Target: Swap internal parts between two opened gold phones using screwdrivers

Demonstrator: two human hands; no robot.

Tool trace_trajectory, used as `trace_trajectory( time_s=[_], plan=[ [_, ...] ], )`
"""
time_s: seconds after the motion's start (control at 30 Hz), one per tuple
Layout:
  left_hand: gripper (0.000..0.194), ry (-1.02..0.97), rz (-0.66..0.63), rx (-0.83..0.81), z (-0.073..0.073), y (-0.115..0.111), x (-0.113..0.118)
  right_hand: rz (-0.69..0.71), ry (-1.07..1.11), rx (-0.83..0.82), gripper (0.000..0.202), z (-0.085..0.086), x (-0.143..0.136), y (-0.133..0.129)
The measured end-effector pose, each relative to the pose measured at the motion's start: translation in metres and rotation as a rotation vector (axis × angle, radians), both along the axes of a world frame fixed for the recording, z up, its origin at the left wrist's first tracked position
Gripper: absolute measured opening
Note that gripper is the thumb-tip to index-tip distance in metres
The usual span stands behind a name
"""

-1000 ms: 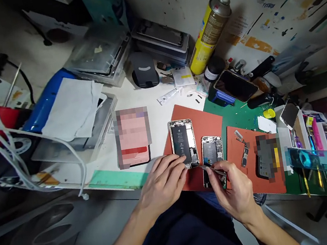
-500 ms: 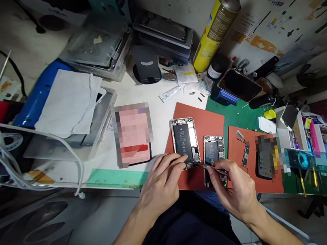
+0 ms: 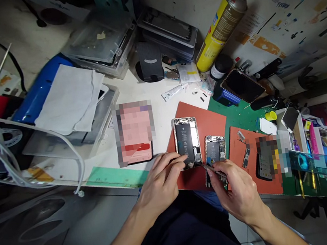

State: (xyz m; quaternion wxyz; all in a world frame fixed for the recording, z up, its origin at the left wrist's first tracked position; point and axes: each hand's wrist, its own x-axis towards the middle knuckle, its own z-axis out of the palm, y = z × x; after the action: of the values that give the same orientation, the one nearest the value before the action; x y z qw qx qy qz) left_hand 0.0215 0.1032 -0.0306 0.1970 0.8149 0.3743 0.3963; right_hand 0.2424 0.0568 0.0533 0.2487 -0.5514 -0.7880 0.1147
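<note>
An opened phone [image 3: 194, 134] lies on the red-brown mat [image 3: 208, 117], its black battery [image 3: 185, 139] and inner parts bare. My left hand [image 3: 162, 180] is at its lower left corner, with thumb and index finger closed on the edge and fingertips over the battery. In my right hand [image 3: 238, 189] are slim metal tweezers [image 3: 209, 168], pinched between thumb and fingers. Their tip meets the opened phone's lower right end. Just right of it lies a second opened phone [image 3: 213, 148], its lower part partly hidden by my right hand.
Left of the mat lies a lit, blurred phone [image 3: 139, 154]. On another red-brown mat [image 3: 234, 144] are a small circuit board [image 3: 246, 156] and another phone [image 3: 263, 163]. A yellow spray can [image 3: 220, 28], a phone stand [image 3: 150, 61] and plastic boxes [image 3: 102, 41] stand behind.
The view has shifted slightly, so the bench items sit a little differently in the frame. Both hands keep almost the same pose, with the tweezers' tip still at the phone's lower end.
</note>
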Motion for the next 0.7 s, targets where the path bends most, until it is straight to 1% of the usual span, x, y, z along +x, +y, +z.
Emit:
trace_trajectory(
  time_s=[0.13, 0.3, 0.43, 0.47, 0.53, 0.6, 0.7],
  plan=[
    [0.04, -0.025, 0.019, -0.002, -0.001, 0.0, 0.001, 0.065, -0.008, -0.024, 0.021, 0.002, 0.002, 0.001],
    [0.042, -0.031, 0.024, -0.003, -0.001, 0.0, 0.0, 0.049, -0.011, -0.063, 0.019, 0.006, 0.003, 0.002],
    [0.044, -0.03, 0.025, -0.001, -0.001, -0.001, 0.0, 0.073, -0.03, -0.158, 0.018, 0.013, 0.001, 0.009],
    [0.044, -0.031, 0.026, 0.0, -0.002, -0.001, 0.0, 0.078, -0.046, -0.17, 0.017, 0.015, 0.0, 0.012],
    [0.044, -0.034, 0.029, 0.003, -0.002, -0.001, 0.0, 0.078, -0.106, -0.146, 0.013, 0.019, -0.003, 0.018],
    [0.042, -0.038, 0.034, 0.003, -0.002, -0.001, 0.001, 0.095, -0.178, -0.119, 0.014, 0.023, -0.005, 0.024],
    [0.041, -0.04, 0.044, -0.004, -0.001, -0.001, 0.001, 0.169, -0.211, -0.184, 0.017, 0.029, -0.004, 0.031]
  ],
)
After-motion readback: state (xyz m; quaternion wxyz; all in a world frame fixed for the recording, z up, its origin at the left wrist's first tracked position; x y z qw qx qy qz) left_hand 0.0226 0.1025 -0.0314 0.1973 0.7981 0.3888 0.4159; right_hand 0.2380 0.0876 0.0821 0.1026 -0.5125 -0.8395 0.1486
